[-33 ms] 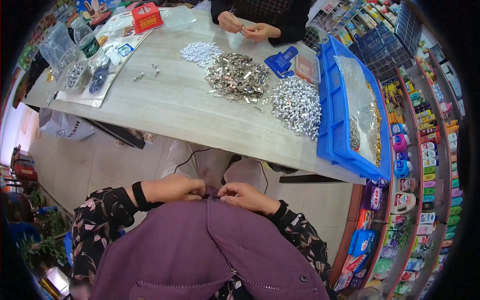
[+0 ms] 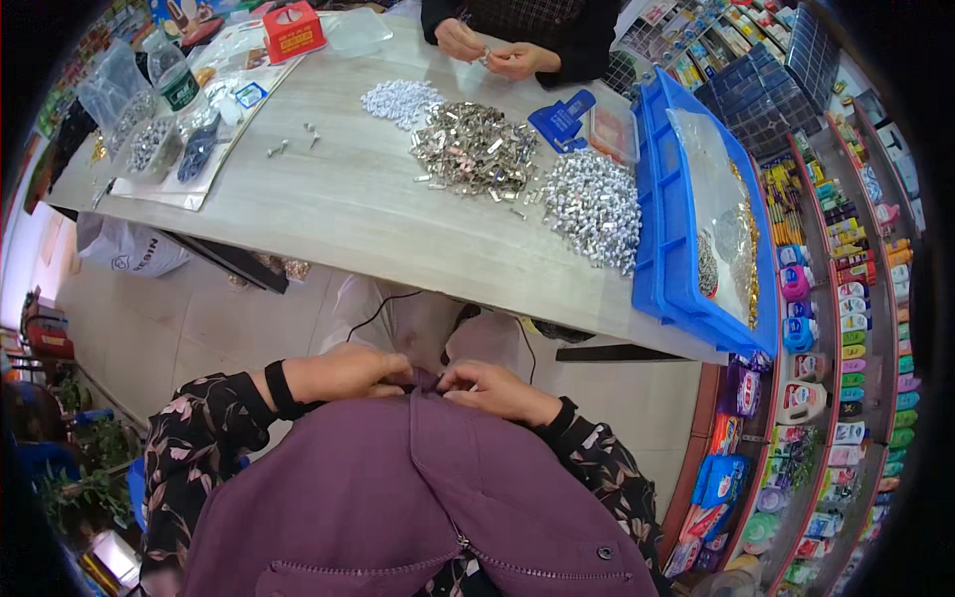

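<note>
A purple zip-front vest (image 2: pixel 328 488) covers my front, with zips and a snap button showing. At its far edge my left hand (image 2: pixel 356 373) is closed, fingertips pinching the cloth. Just to the right, my right hand (image 2: pixel 495 391) pinches the same edge, thumb and fingers together. Bunched purple fabric shows between the two hands. Both hands are off the table, in front of its near edge. Anything small inside the fingers is hidden.
On the grey table (image 2: pixel 298 199) lie a pile of metal clips (image 2: pixel 477 149), white beads (image 2: pixel 401 102) and silvery-white pieces (image 2: pixel 594 211). A blue crate (image 2: pixel 652 229) stands at right, a red box (image 2: pixel 293 33) at far left. Opposite, another person's hands (image 2: pixel 492 52) hold something small. Stocked shelves (image 2: pixel 846 348) line the right.
My fingers have shifted slightly on the vest's edge, and the bunched cloth between them shows a little more. The rest looks almost the same.
</note>
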The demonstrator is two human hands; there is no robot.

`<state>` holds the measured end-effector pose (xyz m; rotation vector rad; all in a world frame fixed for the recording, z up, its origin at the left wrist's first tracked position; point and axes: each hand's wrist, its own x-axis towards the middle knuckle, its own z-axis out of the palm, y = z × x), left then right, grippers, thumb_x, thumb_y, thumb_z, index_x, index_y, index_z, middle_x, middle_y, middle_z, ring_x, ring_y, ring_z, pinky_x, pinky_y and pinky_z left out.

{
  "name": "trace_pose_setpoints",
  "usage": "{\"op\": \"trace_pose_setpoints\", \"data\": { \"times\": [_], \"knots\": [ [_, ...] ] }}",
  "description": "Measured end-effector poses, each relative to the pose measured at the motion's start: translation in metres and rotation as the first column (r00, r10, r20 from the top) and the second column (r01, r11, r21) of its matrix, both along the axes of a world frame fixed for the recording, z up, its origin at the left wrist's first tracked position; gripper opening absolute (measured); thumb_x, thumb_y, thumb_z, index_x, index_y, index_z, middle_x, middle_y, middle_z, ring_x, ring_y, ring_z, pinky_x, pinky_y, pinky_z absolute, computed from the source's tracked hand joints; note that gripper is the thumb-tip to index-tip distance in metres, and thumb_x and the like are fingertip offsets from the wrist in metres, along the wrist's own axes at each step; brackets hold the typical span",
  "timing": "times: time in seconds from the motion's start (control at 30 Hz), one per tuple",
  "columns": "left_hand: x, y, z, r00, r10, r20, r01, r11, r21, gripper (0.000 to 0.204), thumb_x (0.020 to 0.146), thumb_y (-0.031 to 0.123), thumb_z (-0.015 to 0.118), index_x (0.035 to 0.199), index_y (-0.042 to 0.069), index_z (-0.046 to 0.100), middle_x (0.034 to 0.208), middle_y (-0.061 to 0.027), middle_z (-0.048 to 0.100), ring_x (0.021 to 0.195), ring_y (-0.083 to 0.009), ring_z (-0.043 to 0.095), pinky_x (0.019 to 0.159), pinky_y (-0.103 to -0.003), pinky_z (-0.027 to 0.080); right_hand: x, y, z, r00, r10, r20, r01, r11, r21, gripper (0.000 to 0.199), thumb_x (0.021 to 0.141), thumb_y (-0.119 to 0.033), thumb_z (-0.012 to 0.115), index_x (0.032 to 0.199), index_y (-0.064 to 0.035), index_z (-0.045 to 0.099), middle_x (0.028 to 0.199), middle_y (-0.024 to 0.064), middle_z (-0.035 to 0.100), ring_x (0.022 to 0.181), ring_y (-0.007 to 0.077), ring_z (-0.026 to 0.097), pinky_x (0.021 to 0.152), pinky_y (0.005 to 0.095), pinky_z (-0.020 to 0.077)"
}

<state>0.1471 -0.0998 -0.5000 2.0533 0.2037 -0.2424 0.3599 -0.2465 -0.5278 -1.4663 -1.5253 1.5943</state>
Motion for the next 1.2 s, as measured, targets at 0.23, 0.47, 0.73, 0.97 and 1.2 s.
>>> {"op": "trace_pose_setpoints", "data": {
  "times": [0.23,0.47,0.73,0.97,1.2],
  "knots": [
    [-0.004,-0.005,-0.031,0.996,-0.025,0.084,0.014,0.992,0.128,0.020,0.080,0.016,0.059,0.098,0.008,0.060,0.089,-0.0113,0.061,0.084,-0.0303,0.059,0.071,-0.038,0.047,0.005,-0.039,-0.001,0.957,-0.073,0.279,0.078,0.997,-0.007,0.022,0.084,-0.021,0.058,0.102,-0.0085,0.062,0.092,0.0099,0.060,0.086,0.0245,0.059,0.076,0.0325,0.0466],
    [0.005,-0.014,-0.025,0.997,-0.028,0.078,0.021,0.995,0.099,0.023,0.077,0.010,0.060,0.100,0.008,0.060,0.091,-0.0106,0.061,0.087,-0.0305,0.058,0.073,-0.037,0.047,-0.002,-0.061,0.007,0.917,-0.210,0.339,0.171,0.975,0.142,0.027,0.081,-0.023,0.061,0.105,-0.0108,0.060,0.094,0.0088,0.059,0.086,0.0272,0.058,0.073,0.0331,0.0468],
    [0.007,-0.013,-0.015,0.994,-0.068,0.084,0.067,0.998,0.011,0.025,0.076,0.005,0.060,0.101,0.006,0.059,0.092,-0.0117,0.060,0.088,-0.0295,0.058,0.076,-0.036,0.046,-0.002,-0.124,0.024,0.847,-0.302,0.437,0.335,0.942,0.002,0.028,0.081,-0.016,0.063,0.107,-0.0054,0.058,0.087,0.0077,0.059,0.077,0.0203,0.058,0.068,0.0283,0.0465],
    [-0.014,-0.008,0.027,0.988,-0.088,0.126,0.059,0.974,0.217,0.028,0.080,0.012,0.057,0.106,0.003,0.054,0.101,-0.0145,0.055,0.091,-0.0329,0.055,0.080,-0.036,0.044,0.027,-0.138,0.012,0.816,-0.561,0.141,0.578,0.789,-0.208,0.032,0.080,-0.021,0.065,0.105,-0.0027,0.058,0.093,0.0102,0.060,0.080,0.0223,0.060,0.072,0.0301,0.0471],
    [-0.109,-0.025,0.041,0.773,0.249,-0.583,-0.468,0.845,-0.259,0.035,0.078,0.016,0.055,0.109,0.000,0.053,0.106,-0.0181,0.056,0.097,-0.0356,0.053,0.084,-0.035,0.043,0.024,-0.082,-0.001,0.946,-0.271,0.177,0.260,0.962,0.085,0.036,0.080,-0.028,0.063,0.106,-0.0036,0.058,0.096,0.0125,0.061,0.088,0.0248,0.059,0.079,0.0304,0.0456]
  ]
}}
